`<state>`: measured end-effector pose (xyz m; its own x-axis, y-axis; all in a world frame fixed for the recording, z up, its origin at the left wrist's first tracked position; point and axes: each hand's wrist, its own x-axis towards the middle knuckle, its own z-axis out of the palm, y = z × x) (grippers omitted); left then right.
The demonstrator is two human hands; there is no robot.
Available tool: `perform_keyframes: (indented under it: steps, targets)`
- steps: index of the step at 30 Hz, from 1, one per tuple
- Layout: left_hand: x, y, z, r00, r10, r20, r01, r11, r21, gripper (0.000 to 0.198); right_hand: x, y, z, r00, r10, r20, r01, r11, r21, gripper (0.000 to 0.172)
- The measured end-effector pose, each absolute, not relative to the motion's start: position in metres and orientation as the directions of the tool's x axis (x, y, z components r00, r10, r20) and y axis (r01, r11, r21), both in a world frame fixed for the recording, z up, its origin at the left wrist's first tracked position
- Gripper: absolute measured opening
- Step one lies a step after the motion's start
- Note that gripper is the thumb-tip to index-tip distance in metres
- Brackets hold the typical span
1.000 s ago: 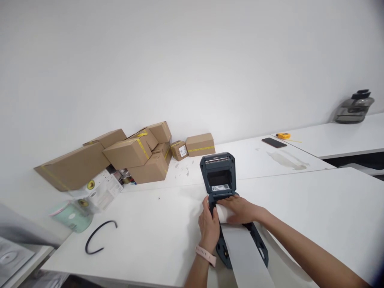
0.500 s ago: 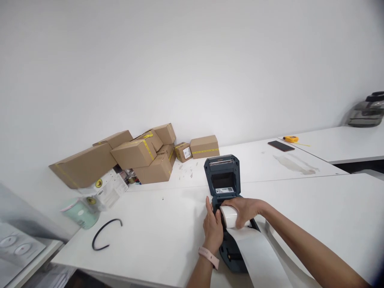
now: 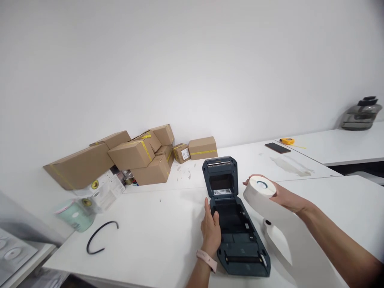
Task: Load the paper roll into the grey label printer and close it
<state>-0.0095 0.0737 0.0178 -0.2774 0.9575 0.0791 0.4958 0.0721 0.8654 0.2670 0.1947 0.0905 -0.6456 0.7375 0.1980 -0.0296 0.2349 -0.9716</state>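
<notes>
A dark label printer stands on the white table with its lid tipped up and its roll bay bare. My left hand grips the printer's left edge, thumb over the rim and fingers along the outer side. To the right of the printer, my right hand is closed around a roll of white labels, held above the table. From that roll a long white strip hangs down toward the bottom of the view. Partly behind the strip lies a white object with a small dark opening.
Several cardboard boxes are stacked against the wall at the left. A mint-green tub and a black curved strip lie nearer. Back right are a phone, a yellow tape measure and a dark translucent jug.
My right hand has lifted the label roll out of the printer and moved it up and right. My left hand stays at the printer's left side.
</notes>
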Motion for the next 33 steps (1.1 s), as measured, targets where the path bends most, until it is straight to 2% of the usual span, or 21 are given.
perform_keyframes:
  steps: [8, 15, 20, 24, 26, 29, 33]
  targets:
    - [-0.011, 0.077, 0.01, -0.297, 0.949, 0.105, 0.489, 0.057, 0.87, 0.065, 0.256, 0.221, 0.013, -0.446, 0.895, 0.01, 0.074, 0.048, -0.996, 0.091]
    - [-0.013, 0.08, 0.006, -0.271, 0.956, 0.115, 0.508, 0.041, 0.86, 0.063, 0.24, 0.214, -0.011, -0.439, 0.897, -0.051, 0.123, 0.004, -0.992, 0.09]
    - [-0.013, 0.08, 0.007, -0.277, 0.952, 0.128, 0.495, 0.027, 0.869, 0.063, 0.262, 0.203, -0.009, -0.461, 0.886, -0.054, 0.145, 0.015, -0.989, 0.09]
    - [-0.012, 0.078, 0.013, -0.265, 0.957, 0.116, 0.502, 0.035, 0.864, 0.062, 0.305, 0.181, -0.012, -0.475, 0.877, -0.077, 0.227, 0.038, -0.973, 0.065]
    - [-0.011, 0.077, 0.016, -0.255, 0.961, 0.112, 0.518, 0.038, 0.855, 0.061, 0.315, 0.165, -0.014, -0.528, 0.844, -0.094, 0.283, 0.07, -0.957, 0.059]
    - [-0.01, 0.075, 0.021, -0.24, 0.964, 0.112, 0.537, 0.036, 0.843, 0.058, 0.304, 0.141, -0.017, -0.55, 0.833, -0.062, 0.326, 0.146, -0.934, 0.061]
    - [-0.01, 0.074, 0.024, -0.228, 0.965, 0.129, 0.548, 0.018, 0.836, 0.051, 0.282, 0.122, -0.013, -0.493, 0.87, 0.004, 0.282, 0.165, -0.945, 0.064]
